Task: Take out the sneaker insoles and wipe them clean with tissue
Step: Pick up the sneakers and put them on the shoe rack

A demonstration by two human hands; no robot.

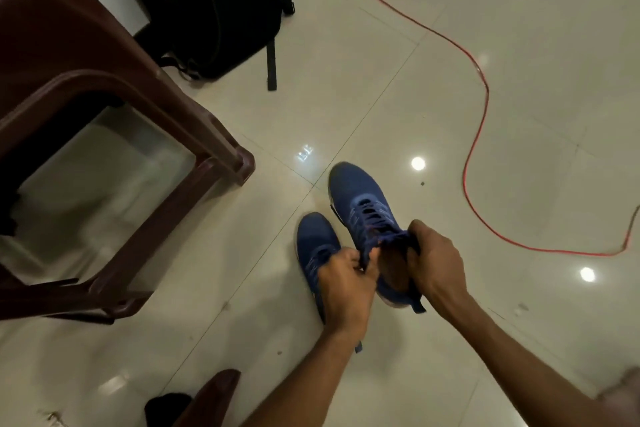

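Two blue sneakers stand on the tiled floor, toes pointing away from me. The right sneaker (360,198) is held at its opening by both hands. My left hand (346,288) pinches the tongue and laces on the left side of the opening. My right hand (436,263) grips the collar on the right side, fingers curled into the shoe. A brownish insole (393,270) shows inside the opening between the hands. The left sneaker (315,239) lies beside it, its rear half hidden under my left hand. No tissue is in view.
A brown plastic stool (114,107) stands at the left, close to the sneakers. A black backpack (207,7) lies behind it. A red cable (481,87) snakes over the floor at the right. A dark brown chair part (214,395) pokes in at the bottom.
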